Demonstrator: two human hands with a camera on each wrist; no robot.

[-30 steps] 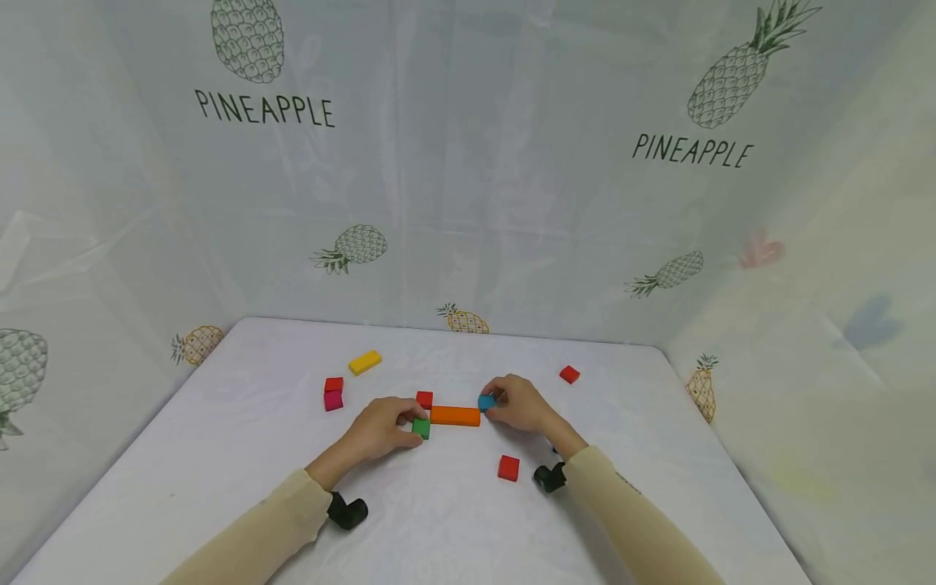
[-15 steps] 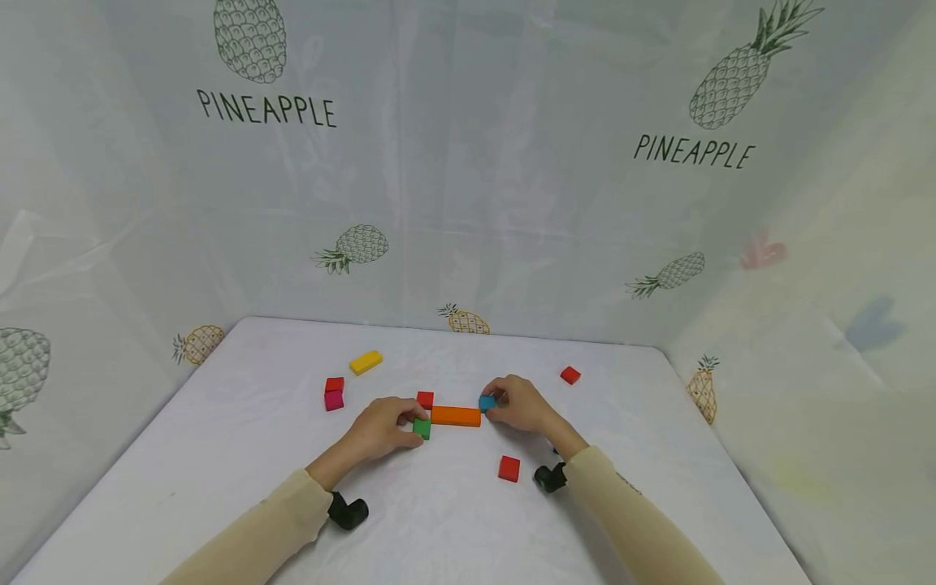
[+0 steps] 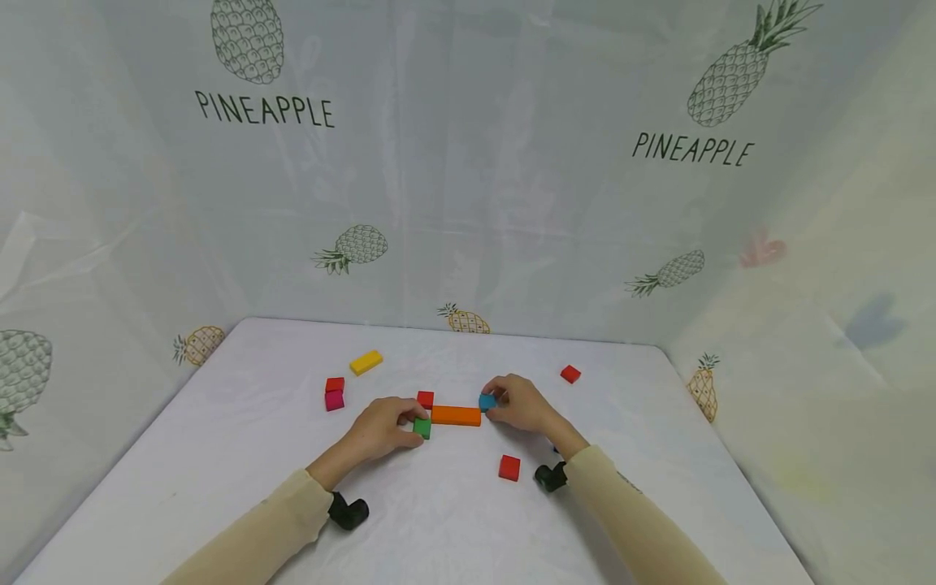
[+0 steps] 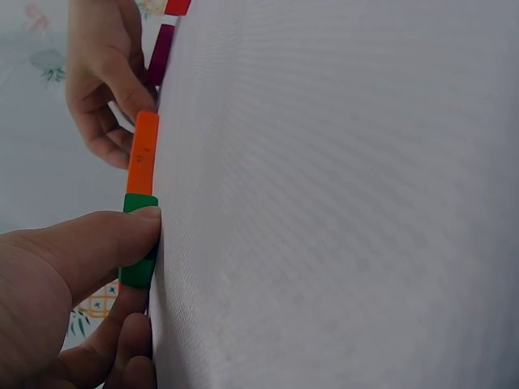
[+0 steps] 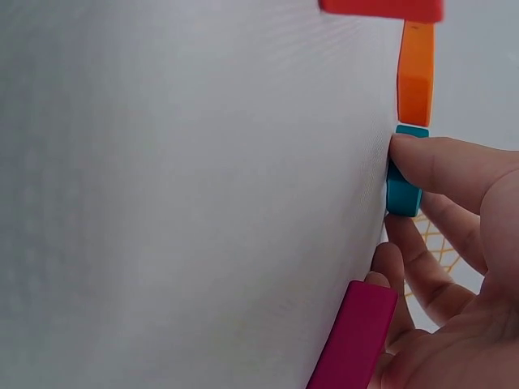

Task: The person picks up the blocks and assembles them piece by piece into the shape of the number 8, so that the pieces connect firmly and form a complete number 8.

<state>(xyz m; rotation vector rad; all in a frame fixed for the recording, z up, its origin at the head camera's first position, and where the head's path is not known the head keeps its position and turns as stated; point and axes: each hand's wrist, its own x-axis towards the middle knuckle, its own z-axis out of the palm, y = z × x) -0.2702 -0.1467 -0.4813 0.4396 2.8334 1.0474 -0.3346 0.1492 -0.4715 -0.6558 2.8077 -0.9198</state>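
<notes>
My left hand [image 3: 380, 426] pinches a green block [image 3: 422, 428] between thumb and fingers, low on the white table. An orange long block [image 3: 456, 416] lies just to its right, and in the left wrist view the green block [image 4: 139, 274] stands right at the orange block's [image 4: 143, 154] near end. At the other end, my right hand [image 3: 521, 405] pinches a blue block [image 3: 487, 402]; the right wrist view has this blue block [image 5: 404, 193] close to the orange one [image 5: 415, 77]. Behind the left end of the orange block sits a red block [image 3: 425, 399].
One red block [image 3: 509, 468] lies nearer, another [image 3: 570, 374] at back right. A yellow block [image 3: 366, 362], a red block [image 3: 334, 383] and a magenta block [image 3: 333, 400] are on the left. Another magenta block [image 5: 354, 336] is below the right hand in its wrist view.
</notes>
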